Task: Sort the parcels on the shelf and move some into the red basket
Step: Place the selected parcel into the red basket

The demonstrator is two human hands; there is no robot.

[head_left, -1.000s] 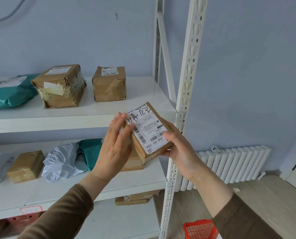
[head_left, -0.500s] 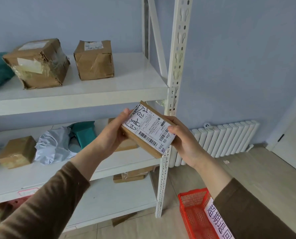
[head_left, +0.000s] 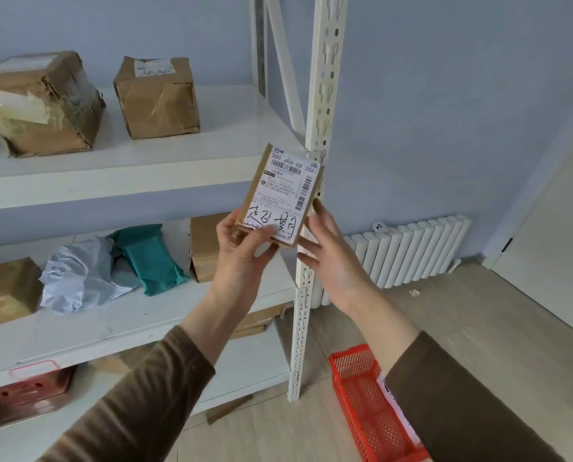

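Note:
A small flat cardboard parcel (head_left: 280, 195) with a white printed label and handwriting stands upright in front of the shelf post. My left hand (head_left: 242, 258) grips its lower edge, thumb on the label. My right hand (head_left: 328, 248) touches its right side with fingers spread. The red basket (head_left: 361, 391) sits on the floor at the lower right, partly hidden by my right sleeve. On the white shelf (head_left: 138, 168) rest two brown boxes (head_left: 157, 95), (head_left: 42, 105). The tier below holds a teal bag (head_left: 148, 258), a grey bag (head_left: 82, 275) and brown boxes (head_left: 5, 288).
The white perforated shelf post (head_left: 321, 105) rises just behind the held parcel. A white radiator (head_left: 408, 251) lines the blue wall at the right. A reddish crate (head_left: 28, 391) sits under the lower tier at the left. Wooden floor spreads around the basket.
The parcel has been turned from a tilted, sideways pose to upright with the label facing me. My left hand now grips its bottom and my right hand has loosened to its side.

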